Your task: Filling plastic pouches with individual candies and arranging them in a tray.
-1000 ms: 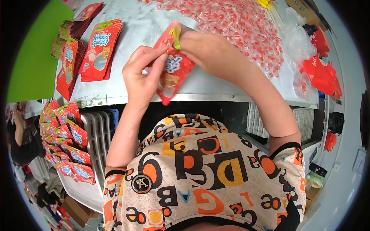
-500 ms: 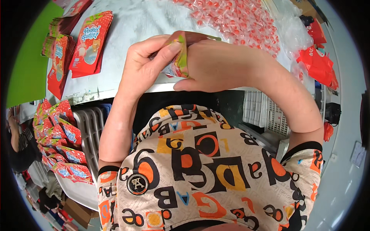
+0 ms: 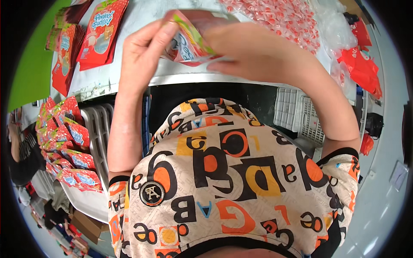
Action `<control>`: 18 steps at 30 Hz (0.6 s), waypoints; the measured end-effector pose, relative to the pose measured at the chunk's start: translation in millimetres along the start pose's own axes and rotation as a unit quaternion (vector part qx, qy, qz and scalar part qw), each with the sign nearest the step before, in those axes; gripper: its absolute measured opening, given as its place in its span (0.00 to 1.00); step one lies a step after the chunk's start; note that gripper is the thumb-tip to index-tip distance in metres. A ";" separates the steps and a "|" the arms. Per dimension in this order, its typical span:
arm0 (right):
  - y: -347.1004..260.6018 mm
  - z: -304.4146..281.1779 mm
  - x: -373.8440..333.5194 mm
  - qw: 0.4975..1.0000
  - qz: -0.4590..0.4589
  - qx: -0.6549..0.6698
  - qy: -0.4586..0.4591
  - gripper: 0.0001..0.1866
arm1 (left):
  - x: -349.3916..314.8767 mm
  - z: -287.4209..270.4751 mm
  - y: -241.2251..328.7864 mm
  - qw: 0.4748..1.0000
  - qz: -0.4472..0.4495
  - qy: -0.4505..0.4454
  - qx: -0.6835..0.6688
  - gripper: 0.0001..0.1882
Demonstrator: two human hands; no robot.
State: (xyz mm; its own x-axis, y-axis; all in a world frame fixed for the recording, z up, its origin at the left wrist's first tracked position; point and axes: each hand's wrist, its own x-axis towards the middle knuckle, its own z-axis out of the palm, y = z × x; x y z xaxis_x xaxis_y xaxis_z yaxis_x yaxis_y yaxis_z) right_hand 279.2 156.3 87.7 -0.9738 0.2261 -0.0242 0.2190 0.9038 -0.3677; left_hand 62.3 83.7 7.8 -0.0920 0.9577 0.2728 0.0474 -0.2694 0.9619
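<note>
My left hand [image 3: 142,51] pinches the upper edge of a red and green plastic pouch [image 3: 188,45] between thumb and fingers. The pouch hangs tilted over the table's front edge, its upper side spread apart. Close against its right side is my right hand [image 3: 249,49], smeared by motion. Its fingertips are partly hidden by the pouch and the blur, so I cannot tell whether they are inside it or what they hold. Beyond the right hand lies a wide heap of small, clear-wrapped red and white candies [image 3: 275,19].
Flat red pouches [image 3: 101,36] lie stacked at the table's left, beside another stack [image 3: 64,58]. Filled pouches [image 3: 71,146] stand in rows on a white tray [image 3: 86,204] at lower left. Clear plastic bags [image 3: 333,26] and red packaging [image 3: 361,71] are at right, white crates [image 3: 312,118] below.
Both hands and the pouch have moved farther forward, and the left hand also leftward. The hands are farther apart, and the pouch is spread wider with more of its front showing.
</note>
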 end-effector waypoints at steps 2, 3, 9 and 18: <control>0.6 -4.5 -11.7 0.964 -0.047 0.055 0.256 0.12 | -4.0 -11.5 -2.9 0.997 -0.048 0.054 -0.026 0.16; 3.2 -8.3 -18.9 0.970 -0.020 -0.009 0.244 0.14 | -3.4 -17.9 -6.7 0.998 -0.031 0.057 -0.016 0.16; 12.2 0.8 -7.0 0.957 0.063 0.166 0.229 0.07 | -2.6 -5.6 -2.8 0.996 -0.004 0.078 -0.053 0.13; 19.5 27.1 -11.3 0.954 0.061 0.140 0.260 0.16 | -11.8 1.5 -5.6 0.995 -0.077 0.040 -0.052 0.10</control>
State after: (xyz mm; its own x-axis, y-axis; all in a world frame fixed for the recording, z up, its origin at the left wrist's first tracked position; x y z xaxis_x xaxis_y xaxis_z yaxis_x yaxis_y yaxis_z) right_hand 292.8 161.6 55.6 -0.7643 0.5392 0.3536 0.2337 0.7428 -0.6275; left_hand 64.6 74.0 -0.8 -0.1692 0.9784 0.1188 -0.0770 -0.1333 0.9881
